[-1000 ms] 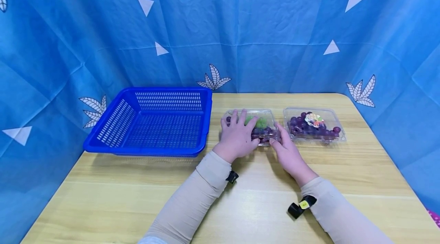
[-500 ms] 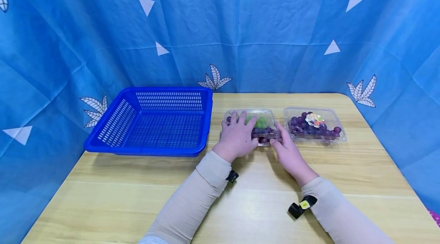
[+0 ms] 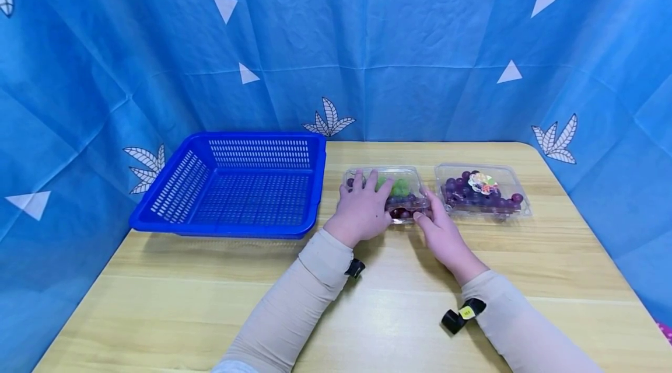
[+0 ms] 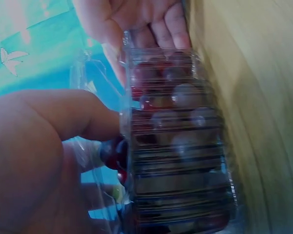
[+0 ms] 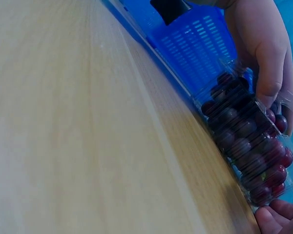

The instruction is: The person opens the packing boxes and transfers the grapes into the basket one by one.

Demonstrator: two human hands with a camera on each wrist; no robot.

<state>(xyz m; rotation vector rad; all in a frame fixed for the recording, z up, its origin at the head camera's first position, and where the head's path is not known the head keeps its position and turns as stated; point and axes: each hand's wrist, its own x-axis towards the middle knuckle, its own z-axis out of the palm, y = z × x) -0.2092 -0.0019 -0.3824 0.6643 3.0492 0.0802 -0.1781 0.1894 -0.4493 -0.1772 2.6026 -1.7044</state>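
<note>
Stage: seemingly early, with any unpacking probably awaiting. Blue slotted basket (image 3: pixel 217 229): standing far left on the worktop (image 3: pixel 399 303), showing no fruit. Left hand (image 3: pixel 362 212): spreading its fingers over the middle clear clamshell (image 3: pixel 406 205). Middle clear clamshell: lying between both hands, touching each, containing purple grapes (image 3: pixel 402 213) and green grapes (image 3: pixel 401 187) (whether its lid is unlatching, cannot tell). Right hand (image 3: pixel 445 239): grasping its right end. Stickered clamshell (image 3: pixel 502 177): sitting just right, untouched, holding more purple grapes.

Grape box (image 4: pixel 178 151) of clear glossy ribbed plastic, smooth shiny grapes (image 5: pixel 241 146), basket (image 3: pixel 226 229) of perforated plastic with a soft sheen, wood-grained surface (image 3: pixel 388 314) with smooth satin finish, matt cloth sleeves (image 3: pixel 291 303), creased cloth curtain (image 3: pixel 415 28).
</note>
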